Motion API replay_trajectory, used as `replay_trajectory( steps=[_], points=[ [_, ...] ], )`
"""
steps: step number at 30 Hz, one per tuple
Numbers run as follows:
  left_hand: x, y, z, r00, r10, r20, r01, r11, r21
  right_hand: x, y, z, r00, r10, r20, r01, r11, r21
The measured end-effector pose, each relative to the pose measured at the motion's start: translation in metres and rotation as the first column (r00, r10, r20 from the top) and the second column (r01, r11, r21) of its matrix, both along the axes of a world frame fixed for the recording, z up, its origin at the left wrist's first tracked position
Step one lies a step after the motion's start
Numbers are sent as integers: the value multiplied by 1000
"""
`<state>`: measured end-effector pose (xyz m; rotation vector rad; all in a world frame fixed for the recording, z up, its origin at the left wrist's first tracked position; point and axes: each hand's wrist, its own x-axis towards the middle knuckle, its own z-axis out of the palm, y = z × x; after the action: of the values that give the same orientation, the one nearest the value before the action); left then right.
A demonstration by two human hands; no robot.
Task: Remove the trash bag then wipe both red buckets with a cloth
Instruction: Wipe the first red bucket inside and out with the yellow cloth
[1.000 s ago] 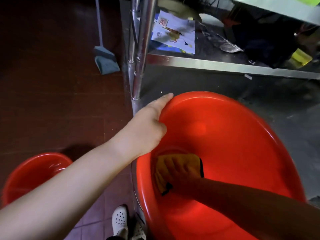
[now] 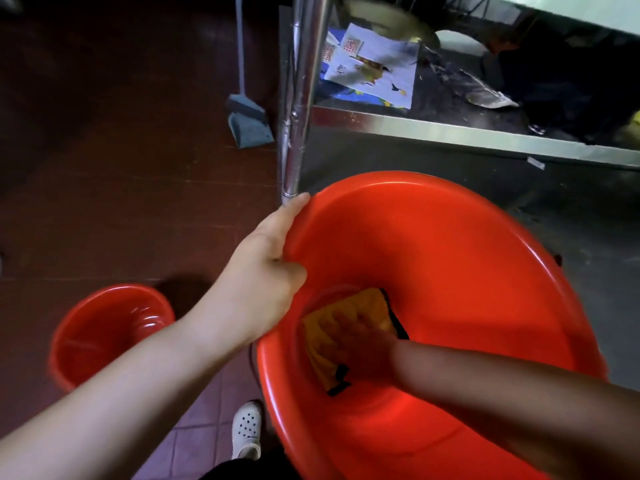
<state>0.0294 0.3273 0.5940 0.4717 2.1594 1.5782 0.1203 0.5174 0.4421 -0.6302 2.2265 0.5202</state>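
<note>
Large red bucket (image 2: 467, 271), tilted beside a steel table leg (image 2: 298, 98), is gripped at the rim by the left hand (image 2: 266, 268) | yellow cloth (image 2: 346, 323), pressed flat under the right hand (image 2: 360, 344), has been shifted slightly along the bottom since a second ago; wiping judged underway | second red bucket (image 2: 104, 334) is left on the floor | no trash bag seen | no writing legible.

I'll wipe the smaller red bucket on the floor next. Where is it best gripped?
Judging by its pose, grip the smaller red bucket at its rim, from above. It stands upright on the floor with its mouth open upward, so the rim is the only exposed edge fingers can hook over.
</note>
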Motion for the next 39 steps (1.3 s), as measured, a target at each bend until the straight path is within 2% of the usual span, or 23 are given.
replay_trajectory(
  steps=[2,3,4,6,7,9,13,16,18,22,24,25,26,27,28,29,31,32,33,34,36,38,39],
  points=[
    [2,0,1,1000,24,2,-24,1000,-17,14,-5,3,953,255,-166,-255,967,22],
    [2,1,1,1000,28,-1,-28,999,-33,20,-7,2,923,283,-262,-292,956,5],
    [2,1,0,1000,27,-5,-27,998,-49,21,-8,1,920,278,-275,-290,957,-2],
    [2,2,0,1000,27,-8,-27,997,-70,14,-2,-10,903,390,-183,-399,917,-16],
    [3,2,0,999,32,-11,-33,997,-74,5,0,-18,917,380,-118,-390,918,-74],
    [5,2,0,999,46,-11,-47,996,-76,-8,-1,-27,975,216,47,-208,969,-137],
    [19,-6,2,991,129,33,-129,992,-18,-28,-3,-37,998,-58,37,64,977,-205],
    [41,-7,3,969,241,57,-242,970,3,-45,3,-36,941,-337,-5,329,922,-206],
    [60,-6,1,958,275,79,-276,961,-3,-48,4,-38,916,-401,8,392,890,-234],
    [59,-7,5,945,321,68,-321,947,2,-46,-4,-32,954,-299,2,294,935,-198],
    [27,-7,9,957,285,-59,-289,954,-77,-41,-7,-17,990,-139,35,143,975,-172],
    [8,-5,14,973,208,-102,-221,966,-136,-35,-7,-12,1000,15,4,-14,985,-174],
    [-9,-1,18,987,104,-121,-126,973,-195,-26,-8,-11,981,177,-74,-186,971,-151],
    [-25,4,21,992,-6,-125,-26,968,-251,-17,-9,-9,954,271,-127,-281,957,-68],
    [-36,11,23,989,-98,-112,62,955,-290,-11,-12,-5,922,323,-213,-334,942,-18],
    [-45,18,23,983,-162,-84,130,944,-303,-5,-15,-6,904,358,-232,-365,931,14],
    [-54,30,22,973,-230,10,225,943,-245,-6,-17,-13,820,562,-109,-557,827,75],
    [-55,33,21,969,-242,48,247,947,-203,-11,-15,-19,755,649,-95,-650,759,21],
    [-55,35,19,967,-247,62,255,951,-173,-16,-14,-17,748,660,-62,-663,748,-35],
    [-55,35,18,967,-248,59,254,955,-155,-20,-13,-15,788,611,-76,-616,782,-97],
    [-52,32,16,973,-224,65,230,967,-110,-24,-12,-16,846,505,-174,-529,835,-150],
    [-47,25,14,983,-166,81,172,982,-75,-26,-8,-29,933,358,-43,-360,913,-194],
    [-43,21,14,988,-132,78,137,988,-65,-27,-8,-31,973,227,38,-216,958,-187]
  ],
)
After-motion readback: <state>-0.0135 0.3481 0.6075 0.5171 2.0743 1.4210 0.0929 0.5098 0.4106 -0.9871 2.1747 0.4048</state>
